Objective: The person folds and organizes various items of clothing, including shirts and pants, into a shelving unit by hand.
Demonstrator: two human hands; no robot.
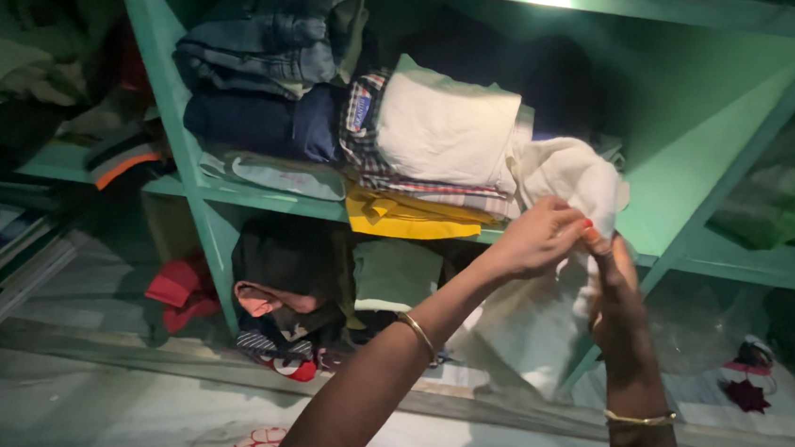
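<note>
A green shelf (pixel 707 134) with slanted dividers carries folded clothes. On its upper board sit two stacks — jeans (pixel 271 34) over dark blue cloth (pixel 254 122), and beside them a cream fold (pixel 443 128) over checked fabric (pixel 365 155) and a yellow piece (pixel 407 217). Below — dark garments (pixel 286 262), a red cloth (pixel 180 287).

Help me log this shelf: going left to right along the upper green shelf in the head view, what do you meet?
Dark blue folded jeans stack → checked cloth → cream folded cloth → white garment gripped by left hand and right hand.
</note>
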